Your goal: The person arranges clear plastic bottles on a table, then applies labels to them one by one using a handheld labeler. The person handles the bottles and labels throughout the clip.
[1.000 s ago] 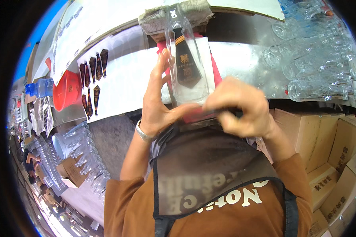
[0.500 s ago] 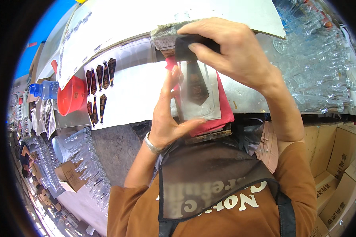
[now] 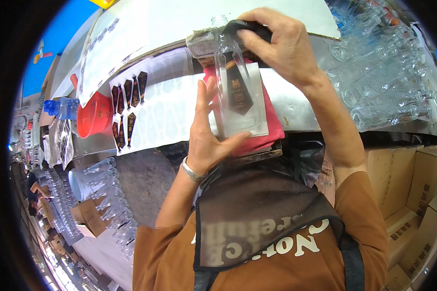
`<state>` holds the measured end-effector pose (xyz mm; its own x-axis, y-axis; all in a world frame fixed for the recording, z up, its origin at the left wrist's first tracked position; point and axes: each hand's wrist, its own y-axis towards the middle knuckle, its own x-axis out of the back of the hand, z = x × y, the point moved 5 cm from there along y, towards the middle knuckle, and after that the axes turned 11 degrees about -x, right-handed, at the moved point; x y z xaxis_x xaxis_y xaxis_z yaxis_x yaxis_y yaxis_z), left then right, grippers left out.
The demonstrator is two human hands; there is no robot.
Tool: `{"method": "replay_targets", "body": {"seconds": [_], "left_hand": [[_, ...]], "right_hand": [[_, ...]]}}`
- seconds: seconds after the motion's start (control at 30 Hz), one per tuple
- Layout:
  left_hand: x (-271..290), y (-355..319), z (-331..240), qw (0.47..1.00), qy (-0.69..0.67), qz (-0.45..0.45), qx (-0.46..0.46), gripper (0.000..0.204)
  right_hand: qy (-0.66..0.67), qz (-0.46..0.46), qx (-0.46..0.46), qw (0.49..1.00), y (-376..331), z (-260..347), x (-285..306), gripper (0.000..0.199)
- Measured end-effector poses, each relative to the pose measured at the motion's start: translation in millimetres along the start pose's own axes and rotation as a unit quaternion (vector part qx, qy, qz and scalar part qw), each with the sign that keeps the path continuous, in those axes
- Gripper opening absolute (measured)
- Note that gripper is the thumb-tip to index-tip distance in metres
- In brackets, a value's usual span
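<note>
A clear glass bottle point(image 3: 222, 116) lies with its neck pointing away on a pink cloth point(image 3: 273, 116) and a white sheet. On it shows a black necktie-shaped label point(image 3: 239, 92) with gold and orange print. My left hand point(image 3: 204, 136) is open beside the bottle's lower end, fingers stretched along its left side and thumb across its base. Whether all these fingers touch the glass, I cannot tell. My right hand point(image 3: 289, 46) is closed on a black pad point(image 3: 250, 30) at the bottle's neck. A grey cloth-wrapped rest point(image 3: 201, 44) sits under the neck.
On the left, a white label sheet point(image 3: 155, 102) carries several tie-shaped labels. Beyond it stand a red bowl point(image 3: 93, 116) and a blue-capped spray bottle point(image 3: 62, 107). Many glass bottles point(image 3: 383, 82) lie at the right, above cardboard boxes point(image 3: 393, 179). More bottles point(image 3: 109, 194) stand at lower left.
My right hand has moved the black pad up and away from the label onto the bottle's neck, uncovering the label's top. My left hand stays at the bottle's lower end.
</note>
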<state>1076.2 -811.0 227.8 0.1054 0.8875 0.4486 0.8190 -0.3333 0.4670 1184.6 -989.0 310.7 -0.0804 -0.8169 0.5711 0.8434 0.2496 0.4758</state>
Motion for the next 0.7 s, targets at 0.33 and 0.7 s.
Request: {"method": "replay_targets", "body": {"seconds": [0.33, 0.7], "left_hand": [[-13.6, 3.6, -20.3, 0.994, 0.102, -0.018, -0.026, 0.117], [1.2, -0.4, -12.1, 0.997, 0.038, -0.067, -0.028, 0.092]], "right_hand": [[0.303, 0.147, -0.264, 0.904, -120.8, 1.4, 3.6, 0.024], [0.116, 0.141, -0.267, 0.946, -116.9, 8.6, -13.8, 0.035]]}}
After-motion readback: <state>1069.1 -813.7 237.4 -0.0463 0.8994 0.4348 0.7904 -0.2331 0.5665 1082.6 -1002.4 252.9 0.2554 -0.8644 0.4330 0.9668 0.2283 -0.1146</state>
